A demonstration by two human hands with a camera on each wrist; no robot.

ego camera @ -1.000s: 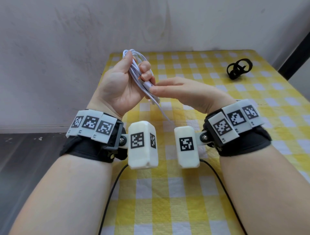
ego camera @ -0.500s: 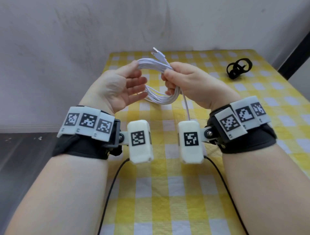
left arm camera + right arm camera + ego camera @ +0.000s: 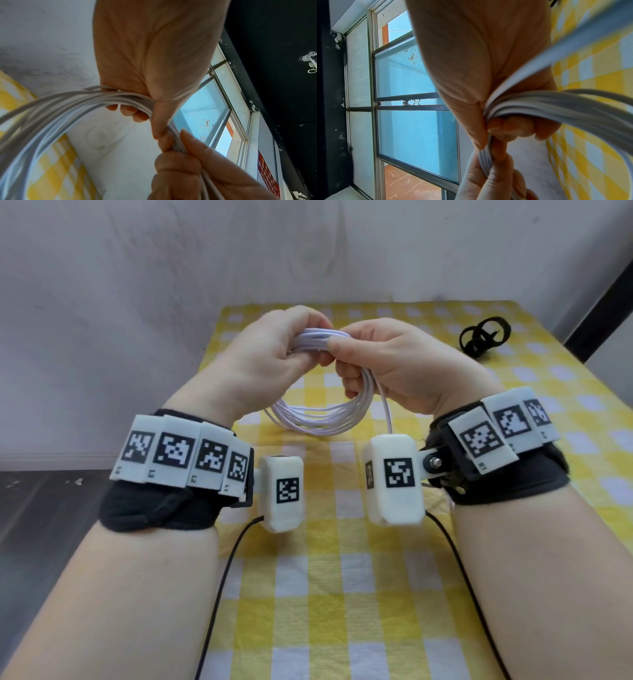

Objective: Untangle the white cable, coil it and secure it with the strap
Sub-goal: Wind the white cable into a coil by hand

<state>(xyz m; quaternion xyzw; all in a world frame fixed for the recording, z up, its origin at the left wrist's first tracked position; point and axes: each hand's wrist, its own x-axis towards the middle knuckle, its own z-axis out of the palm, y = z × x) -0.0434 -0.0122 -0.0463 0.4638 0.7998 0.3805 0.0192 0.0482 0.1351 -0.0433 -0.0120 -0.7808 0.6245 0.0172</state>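
The white cable (image 3: pixel 318 419) hangs as a coil of several loops above the table. My left hand (image 3: pixel 274 354) grips the top of the bundle with curled fingers, and my right hand (image 3: pixel 387 361) grips it right beside, thumb on top. One loose strand (image 3: pixel 387 409) drops from the right hand toward the wrist camera. In the left wrist view the cable (image 3: pixel 72 102) passes under my curled fingers (image 3: pixel 130 112). In the right wrist view the strands (image 3: pixel 539 102) fan out from my closed fingers (image 3: pixel 513 128). The black strap (image 3: pixel 484 335) lies on the table at the far right.
A yellow and white checked tablecloth (image 3: pixel 325 594) covers the table, which stands against a pale wall (image 3: pixel 239 251). The floor (image 3: pixel 34 508) drops away at the left. Black wrist-camera leads (image 3: pixel 219 587) trail down over the cloth.
The left hand has turned over and closed its fingers on the coil top. The right hand has closed in beside it. The coil now hangs lower, and the plug end no longer sticks up.
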